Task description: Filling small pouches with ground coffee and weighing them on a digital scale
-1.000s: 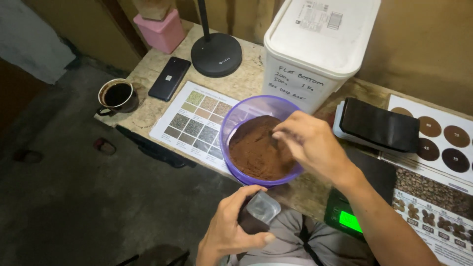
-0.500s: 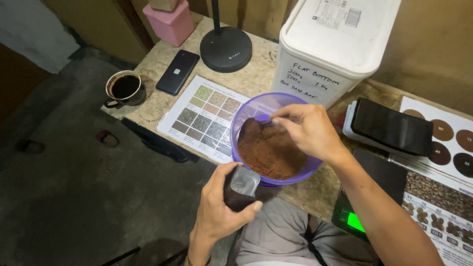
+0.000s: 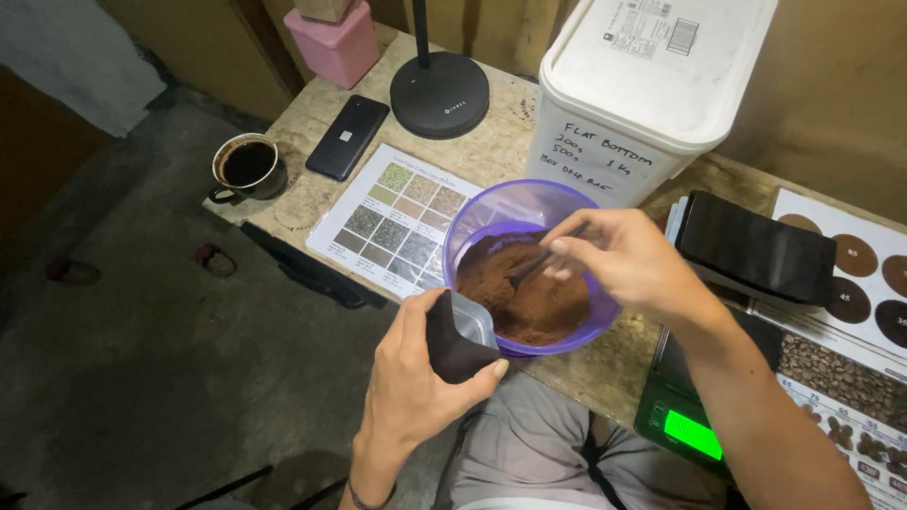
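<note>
Bare forearms, grey trousers, dark band on left wrist [image 3: 364,493]

Small coffee packing or roasting workroom, not a home kitchen. Rough wooden table [image 3: 605,373] against a bare wall, concrete floor [image 3: 161,349]. Purple bowl [image 3: 491,212] of brown ground coffee, large white lidded tub [image 3: 652,85] with handwritten label, stack of black pouches [image 3: 756,247], digital scale [image 3: 685,425] lit green, grind-size chart [image 3: 392,222], roast-colour chart [image 3: 855,260], bean chart [image 3: 836,382].

Beyond my grip a white lidded tub [image 3: 652,90], lamp base [image 3: 440,94], black phone [image 3: 348,137], coffee mug [image 3: 248,166], pink box [image 3: 333,42], swatch chart [image 3: 395,217], off my right wrist, a green-lit scale [image 3: 694,430]
</note>
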